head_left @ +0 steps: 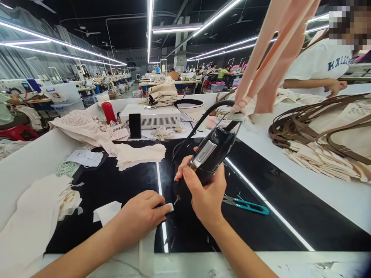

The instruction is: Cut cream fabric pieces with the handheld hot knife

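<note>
Right fingers (pixel 194 184) clasp black tool (pixel 218 143), left fingers (pixel 160 211) a pale scrap (pixel 171 207); bin (pixel 68 92) contents unclear.

Black corded tool (pixel 218 153), tilted, pale cloth strip (pixel 147 249)

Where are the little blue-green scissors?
In the head view, the blue-green scissors lie on the black mat, right of the picture's middle, just to the right of the right hand that holds the black tool.

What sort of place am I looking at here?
Most likely a sewing or garment workshop: there are stacked cream fabric pieces, teal thread snips, and more worktables farther back under long strip lights.
</note>
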Available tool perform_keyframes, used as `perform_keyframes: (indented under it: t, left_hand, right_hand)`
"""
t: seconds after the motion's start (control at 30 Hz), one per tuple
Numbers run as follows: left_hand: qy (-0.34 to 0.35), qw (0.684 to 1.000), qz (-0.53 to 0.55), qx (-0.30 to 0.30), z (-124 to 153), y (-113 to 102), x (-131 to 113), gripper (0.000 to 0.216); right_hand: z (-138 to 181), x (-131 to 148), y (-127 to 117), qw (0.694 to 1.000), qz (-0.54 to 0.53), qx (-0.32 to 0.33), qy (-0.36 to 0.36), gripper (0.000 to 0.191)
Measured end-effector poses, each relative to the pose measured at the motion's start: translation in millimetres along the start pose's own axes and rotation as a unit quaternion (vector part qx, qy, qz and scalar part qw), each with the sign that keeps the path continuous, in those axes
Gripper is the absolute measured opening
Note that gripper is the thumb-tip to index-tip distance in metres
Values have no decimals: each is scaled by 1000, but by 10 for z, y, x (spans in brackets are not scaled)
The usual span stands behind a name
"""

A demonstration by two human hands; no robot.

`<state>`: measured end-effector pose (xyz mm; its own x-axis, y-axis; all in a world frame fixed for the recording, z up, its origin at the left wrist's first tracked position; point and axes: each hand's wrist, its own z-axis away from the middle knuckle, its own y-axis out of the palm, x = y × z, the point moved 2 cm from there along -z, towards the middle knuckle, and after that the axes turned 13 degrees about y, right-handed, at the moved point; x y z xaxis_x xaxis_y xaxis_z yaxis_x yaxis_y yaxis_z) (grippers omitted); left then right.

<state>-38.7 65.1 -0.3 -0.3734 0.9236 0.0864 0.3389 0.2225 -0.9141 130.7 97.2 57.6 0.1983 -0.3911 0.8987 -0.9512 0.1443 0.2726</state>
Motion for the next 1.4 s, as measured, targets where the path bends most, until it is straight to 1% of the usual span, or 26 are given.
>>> perform_keyframes:
  t: [0.2, 0.33, 0.5, 0.67, 0.97, 1.1, 1.4]
  left_hand:
    - [1, 1000, -10, 13, 40, 4, -11, 21]
    - [11, 1000, -16, -3, 46, 8, -15, 18]
    - [10, 999, -21, -26, 55, 18, -5, 26]
    - [7, 1000, -18, -13, 44, -4, -21, 32]
    - [-6, 1000, 8, -6, 45, -2, -23, 26]
    - [-8, 1000, 12, -1, 46, 6, -28, 25]
    - [-44, 998, 44, 1, 72, 2, -29, 23]
  right_hand:
    - [-5, -37, 30, 1000, 14, 1, 0, 29]
    - [-5, -48, 39, 1000, 19, 5, -5, 26]
    - [-5, -44, 51, 1000, -4, 12, 0, 26]
    - [-13, -66, 82, 1000, -3, 11, 8, 26]
    - [-22, -116, 95, 1000, 17, 19, 8, 26]
    - [-26, -123, 88, 999, 30, 10, 4, 27]
    - [-17, -102, 97, 1000, 18, 21, 1, 27]
